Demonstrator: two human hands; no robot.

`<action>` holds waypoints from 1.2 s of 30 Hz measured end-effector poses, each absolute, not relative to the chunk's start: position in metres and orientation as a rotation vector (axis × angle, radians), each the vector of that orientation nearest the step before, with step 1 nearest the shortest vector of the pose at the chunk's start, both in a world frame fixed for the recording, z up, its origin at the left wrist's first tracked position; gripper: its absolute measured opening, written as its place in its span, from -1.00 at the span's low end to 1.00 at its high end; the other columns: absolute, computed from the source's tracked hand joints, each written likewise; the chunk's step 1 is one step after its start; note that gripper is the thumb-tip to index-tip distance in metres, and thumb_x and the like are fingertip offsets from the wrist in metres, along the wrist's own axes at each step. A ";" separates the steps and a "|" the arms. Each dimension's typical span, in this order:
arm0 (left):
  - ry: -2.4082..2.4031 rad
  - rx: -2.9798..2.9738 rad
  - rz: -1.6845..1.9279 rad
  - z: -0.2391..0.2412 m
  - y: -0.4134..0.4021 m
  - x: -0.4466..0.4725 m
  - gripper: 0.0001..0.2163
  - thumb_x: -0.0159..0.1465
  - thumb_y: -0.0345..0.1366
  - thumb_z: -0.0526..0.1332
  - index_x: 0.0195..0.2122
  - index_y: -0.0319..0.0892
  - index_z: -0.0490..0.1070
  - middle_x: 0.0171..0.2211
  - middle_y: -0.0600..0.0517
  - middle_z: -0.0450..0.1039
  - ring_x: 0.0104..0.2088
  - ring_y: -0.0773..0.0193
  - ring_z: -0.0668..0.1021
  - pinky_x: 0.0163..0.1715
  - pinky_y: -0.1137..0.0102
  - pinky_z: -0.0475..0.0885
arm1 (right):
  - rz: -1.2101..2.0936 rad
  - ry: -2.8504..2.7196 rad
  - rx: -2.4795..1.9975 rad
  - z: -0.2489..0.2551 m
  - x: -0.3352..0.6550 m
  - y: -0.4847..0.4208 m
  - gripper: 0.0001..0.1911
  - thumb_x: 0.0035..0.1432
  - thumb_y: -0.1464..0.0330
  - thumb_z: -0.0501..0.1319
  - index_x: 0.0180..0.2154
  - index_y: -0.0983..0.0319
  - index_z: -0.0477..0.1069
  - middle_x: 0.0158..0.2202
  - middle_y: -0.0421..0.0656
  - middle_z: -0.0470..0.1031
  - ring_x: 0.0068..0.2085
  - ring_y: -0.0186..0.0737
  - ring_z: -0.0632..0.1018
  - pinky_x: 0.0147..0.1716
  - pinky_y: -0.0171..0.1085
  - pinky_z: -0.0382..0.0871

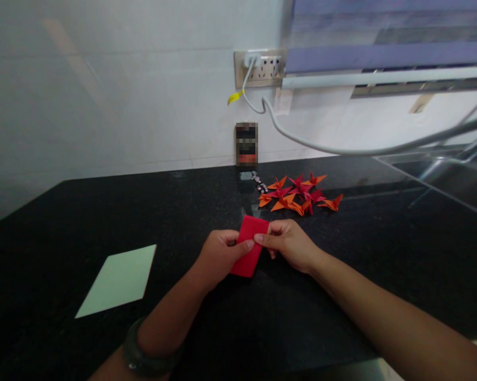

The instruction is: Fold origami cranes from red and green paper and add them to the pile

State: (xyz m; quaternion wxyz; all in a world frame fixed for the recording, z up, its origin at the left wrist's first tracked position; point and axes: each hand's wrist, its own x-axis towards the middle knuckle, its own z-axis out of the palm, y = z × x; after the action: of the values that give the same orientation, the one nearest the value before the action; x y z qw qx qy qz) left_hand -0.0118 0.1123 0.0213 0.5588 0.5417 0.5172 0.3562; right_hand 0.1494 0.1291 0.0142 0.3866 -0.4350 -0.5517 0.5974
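Note:
A folded red paper (249, 248) is held just above the black counter (63, 238), near its middle. My left hand (219, 255) pinches the paper's left edge with thumb on top. Fingers of my right hand (288, 242) are closed on its upper right edge. Behind the hands lies a small pile of folded orange and red paper cranes (299, 194). A dark bracelet sits on my left wrist.
A pale green square sheet (119, 280) lies flat at the left of the counter. A small phone-like device (246, 144) leans against the white wall. A wall socket (262, 67) with a white cable hangs above. A metal sink (452, 169) is at the right.

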 end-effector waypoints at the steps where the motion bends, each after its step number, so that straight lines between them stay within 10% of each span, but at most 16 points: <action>1: 1.211 1.270 0.839 0.021 0.112 -0.012 -0.78 0.01 -0.20 0.25 -0.45 -0.28 0.48 -0.61 0.05 0.43 -0.64 0.40 0.38 -0.65 0.51 0.23 | 1.524 -1.395 -1.088 0.013 0.149 0.129 -0.65 -0.17 0.17 0.29 -0.66 0.28 0.26 -0.76 -0.36 0.18 -0.71 -0.50 0.18 -0.70 -0.43 0.02; 36: 1.244 1.223 1.116 0.021 0.106 -0.004 -0.80 0.07 -0.20 0.20 -0.49 -0.25 0.44 -0.63 0.11 0.39 -0.62 0.40 0.38 -0.62 0.50 0.24 | 1.467 -1.617 -1.079 0.016 0.144 0.123 -0.65 -0.01 0.18 0.15 -0.63 0.24 0.14 -0.70 -0.35 0.11 -0.65 -0.50 0.11 -0.67 -0.43 -0.06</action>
State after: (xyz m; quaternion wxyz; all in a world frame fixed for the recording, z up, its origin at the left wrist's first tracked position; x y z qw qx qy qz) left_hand -0.0045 0.1062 0.0209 0.5102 0.5080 0.5166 0.4635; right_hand 0.1444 0.1233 0.0162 0.3457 -0.4158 -0.6229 0.5653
